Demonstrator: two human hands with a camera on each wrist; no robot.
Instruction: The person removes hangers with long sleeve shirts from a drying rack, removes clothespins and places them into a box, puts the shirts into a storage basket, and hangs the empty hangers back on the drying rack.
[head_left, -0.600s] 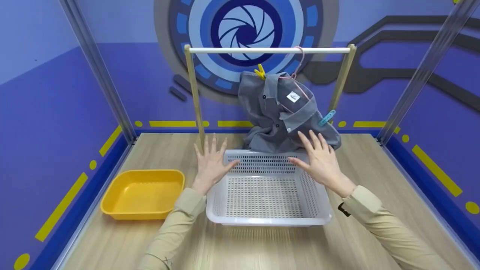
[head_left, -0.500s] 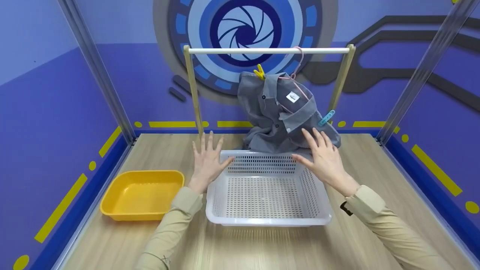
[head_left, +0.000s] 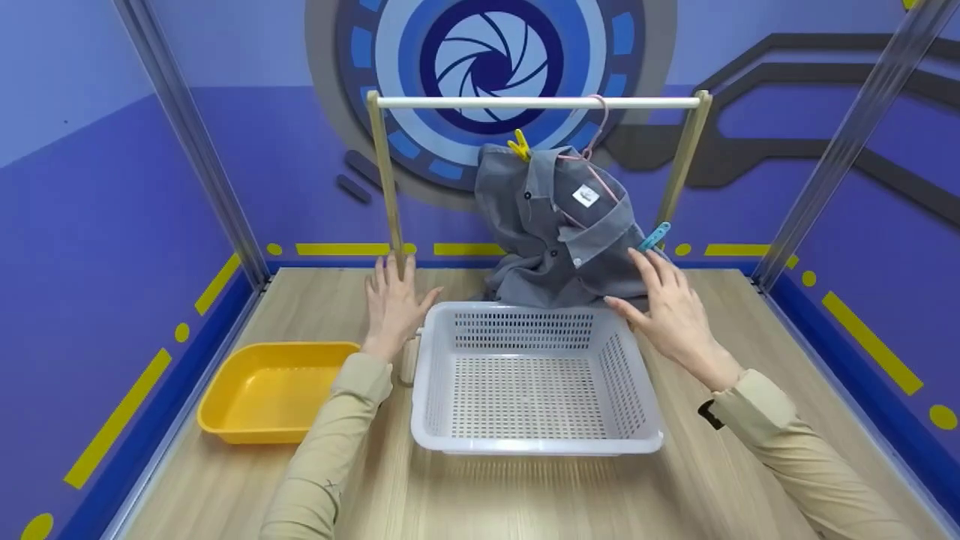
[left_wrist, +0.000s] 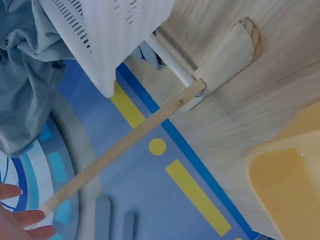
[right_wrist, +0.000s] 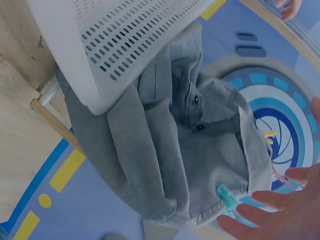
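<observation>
A grey shirt (head_left: 525, 217) hangs askew on a pink hanger (head_left: 598, 127) from the white rail of a small drying rack (head_left: 450, 102). One yellow clothespin (head_left: 519, 145) and one blue clothespin (head_left: 655, 235) are clipped to it. My left hand (head_left: 391, 309), fingers spread, is nearest the rack's left wooden post (head_left: 388, 180) and holds nothing. Beyond the basket's far right corner, my right hand (head_left: 679, 326) hovers by the shirt with fingers extended. The right wrist view shows its fingers (right_wrist: 257, 215) close to the blue clothespin; whether they touch is unclear.
A white perforated basket (head_left: 536, 445) stands in front of the rack, covering part of the shirt's lower end. To its left sits a yellow tray (head_left: 259, 435) on the wooden tabletop (head_left: 525, 502). Metal frame posts (head_left: 202, 142) and blue panels enclose the table.
Both hands have drawn apart from over the basket: the left one leftward toward the rack's post, the right one to the right. Shirt, basket and tray stay in place.
</observation>
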